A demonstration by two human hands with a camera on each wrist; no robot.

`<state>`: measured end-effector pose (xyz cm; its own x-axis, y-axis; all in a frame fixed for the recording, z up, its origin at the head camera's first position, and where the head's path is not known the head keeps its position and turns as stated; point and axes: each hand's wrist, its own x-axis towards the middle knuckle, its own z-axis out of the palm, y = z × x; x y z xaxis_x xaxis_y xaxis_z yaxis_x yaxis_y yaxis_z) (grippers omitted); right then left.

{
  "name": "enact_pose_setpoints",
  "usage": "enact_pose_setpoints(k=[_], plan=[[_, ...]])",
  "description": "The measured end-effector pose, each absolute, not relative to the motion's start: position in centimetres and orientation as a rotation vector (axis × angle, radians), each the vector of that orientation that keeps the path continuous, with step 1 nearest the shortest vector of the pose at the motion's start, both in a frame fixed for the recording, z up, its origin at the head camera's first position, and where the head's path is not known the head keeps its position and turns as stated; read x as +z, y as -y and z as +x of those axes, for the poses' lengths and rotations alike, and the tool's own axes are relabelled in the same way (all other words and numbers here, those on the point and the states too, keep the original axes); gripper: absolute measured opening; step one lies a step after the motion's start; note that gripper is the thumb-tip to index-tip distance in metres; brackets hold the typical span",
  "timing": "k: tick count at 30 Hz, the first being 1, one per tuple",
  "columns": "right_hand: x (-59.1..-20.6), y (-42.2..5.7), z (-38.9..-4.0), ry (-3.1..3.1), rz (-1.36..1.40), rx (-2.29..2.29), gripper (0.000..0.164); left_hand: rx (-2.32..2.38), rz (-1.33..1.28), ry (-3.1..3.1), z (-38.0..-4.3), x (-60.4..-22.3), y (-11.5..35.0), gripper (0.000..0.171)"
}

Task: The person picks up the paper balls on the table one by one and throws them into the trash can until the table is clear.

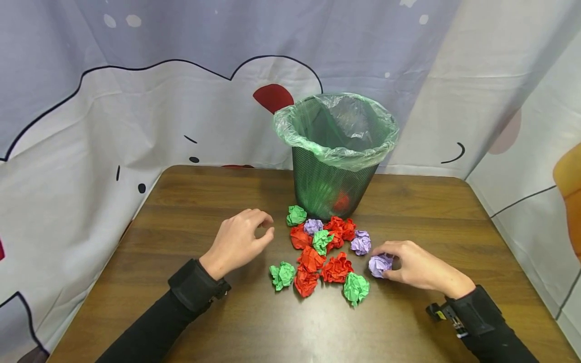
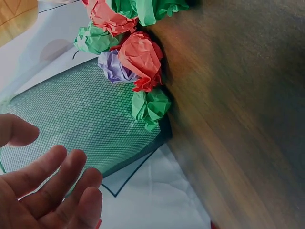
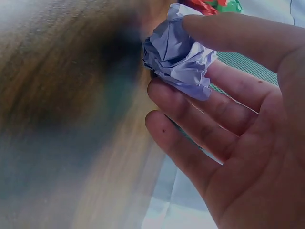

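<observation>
R hand [image 1: 410,263] is pinching purple paper ball [image 1: 379,265] — light hold prob. serving best — L hand [image 1: 239,241] hovering empty, thumb apart.

The right hand [image 1: 415,264] pinches a purple paper ball [image 1: 379,265] in its fingers [image 1: 389,247] near the green-lined bin [image 1: 317,176]

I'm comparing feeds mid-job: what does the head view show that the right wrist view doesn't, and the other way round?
Only the head view shows the left hand, holding nothing, and the pale green liner folded over the rim of the bin.
Only the right wrist view shows the palm side of the right hand.
Both show that hand pinching a purple paper ball, the bin's mesh, some red paper and green paper, and the wooden table.
</observation>
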<state>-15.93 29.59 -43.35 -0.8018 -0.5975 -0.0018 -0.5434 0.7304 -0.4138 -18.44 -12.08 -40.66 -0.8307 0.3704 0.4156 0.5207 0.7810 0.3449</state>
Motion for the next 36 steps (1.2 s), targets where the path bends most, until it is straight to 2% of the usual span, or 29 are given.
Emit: enact_pose_setpoints(k=[15, 36], plan=[[-40.1, -30.4, -15.9, -2.9, -0.924, -0.625, 0.038, -0.648, -0.675, 2.669, -18.2, -41.1, 12.2, 0.01], [-31.9, -30.9, -17.9, -3.097, -1.032, -0.516, 0.044, -0.674, -0.682, 2.715, -17.9, -41.6, 12.3, 0.01]])
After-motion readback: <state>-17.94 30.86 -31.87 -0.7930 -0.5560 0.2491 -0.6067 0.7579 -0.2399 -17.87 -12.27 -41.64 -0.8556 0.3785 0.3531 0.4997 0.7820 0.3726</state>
